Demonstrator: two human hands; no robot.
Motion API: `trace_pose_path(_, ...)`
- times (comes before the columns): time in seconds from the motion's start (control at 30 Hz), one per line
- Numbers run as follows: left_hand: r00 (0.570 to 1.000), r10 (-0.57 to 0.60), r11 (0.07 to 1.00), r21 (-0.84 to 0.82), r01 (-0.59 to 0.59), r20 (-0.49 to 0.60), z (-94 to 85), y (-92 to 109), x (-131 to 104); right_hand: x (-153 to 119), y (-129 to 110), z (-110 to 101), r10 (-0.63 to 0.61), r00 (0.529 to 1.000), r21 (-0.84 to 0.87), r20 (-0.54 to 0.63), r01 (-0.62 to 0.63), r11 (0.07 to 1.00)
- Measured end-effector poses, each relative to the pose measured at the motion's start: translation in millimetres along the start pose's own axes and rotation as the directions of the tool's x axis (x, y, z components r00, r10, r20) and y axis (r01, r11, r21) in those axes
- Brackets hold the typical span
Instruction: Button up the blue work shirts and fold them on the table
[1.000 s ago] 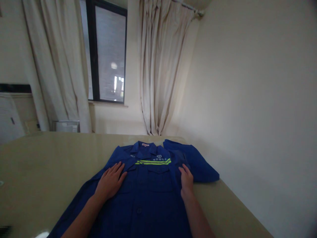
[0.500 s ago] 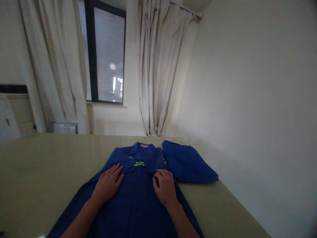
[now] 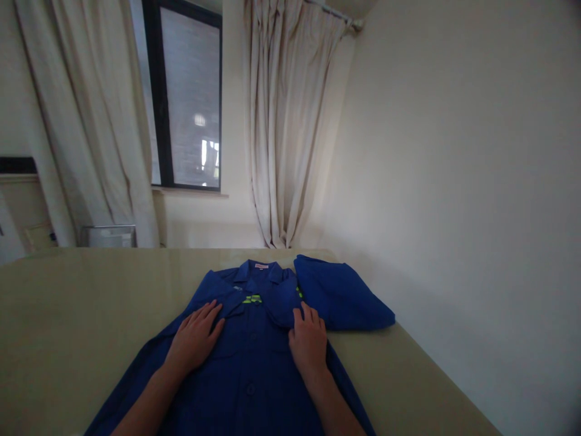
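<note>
A blue button-front work jacket [image 3: 247, 357] lies spread with its collar pointing away from me. Its sleeve ends are folded in over the chest, where a yellow-green reflective strip shows between them. My left hand [image 3: 195, 333] rests flat on the jacket's left side, fingers extended over the folded sleeve, holding nothing. On the right side, my right hand [image 3: 309, 339] lies on the jacket at the edge of the other folded sleeve, its fingers slightly bent and apart. Beside the collar, to the right, is a folded blue garment [image 3: 342, 297]; its kind cannot be made out.
The jacket lies on a pale greenish, glossy table [image 3: 82, 327]. A plain wall [image 3: 454, 181] borders the table on the right. Beyond the far edge are beige curtains [image 3: 290, 121] and a dark-framed window [image 3: 193, 97].
My right hand has shifted slightly right and forward, its fingers now straighter. My left hand stays on the left side of the jacket. The view has turned a little to the right.
</note>
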State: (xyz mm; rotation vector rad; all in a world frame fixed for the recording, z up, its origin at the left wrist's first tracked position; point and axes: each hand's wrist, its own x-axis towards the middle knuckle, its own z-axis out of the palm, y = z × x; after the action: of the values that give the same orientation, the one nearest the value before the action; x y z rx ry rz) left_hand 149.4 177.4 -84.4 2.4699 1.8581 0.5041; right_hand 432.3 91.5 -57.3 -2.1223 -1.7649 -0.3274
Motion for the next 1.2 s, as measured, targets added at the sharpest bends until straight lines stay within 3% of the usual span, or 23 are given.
trace_pose_path(0.17,1.0,0.005,1.0,-0.011,-0.005,-0.014,2.2,0,1,0,2,-5,0.028,0.998,-0.116,0.055,-0.022,0.993)
trace_pose_path(0.33,1.0,0.008,1.0,-0.022,-0.008,-0.017,2.1,-3,1,-1,-6,2,-0.022,0.996,-0.102,0.089,0.031,0.994)
trace_pose_path(0.47,0.992,0.092,0.995,-0.04,-0.096,-0.092,-1.5,6,-2,-4,-10,6,-0.014,0.998,-0.067,0.055,0.018,0.998)
trace_pose_path(0.53,0.983,0.129,0.984,-0.103,-0.143,-0.127,-3.1,23,-2,-5,-10,8,-0.022,0.998,-0.041,0.061,0.025,0.999)
trace_pose_path(0.63,0.973,0.17,0.944,-0.259,-0.206,-0.154,-3.0,64,9,-7,-12,11,-0.03,0.996,-0.017,0.086,0.032,0.999)
trace_pose_path(0.73,0.981,0.137,0.893,-0.411,-0.182,-0.138,2.7,114,38,-8,-15,14,-0.014,0.996,-0.002,0.089,0.014,1.0)
trace_pose_path(0.87,0.995,0.037,0.884,-0.462,-0.077,-0.096,21.9,168,86,-9,-15,20,0.01,0.997,0.02,0.077,-0.011,1.0)
trace_pose_path(1.03,0.995,-0.104,0.873,-0.478,0.096,0.011,46.8,198,131,-10,-12,30,0.024,0.999,0.045,0.045,-0.026,0.999)
trace_pose_path(1.2,0.964,-0.244,0.776,-0.574,0.261,0.108,53.8,210,166,-7,-9,29,0.078,0.996,0.07,-0.034,-0.075,0.995)
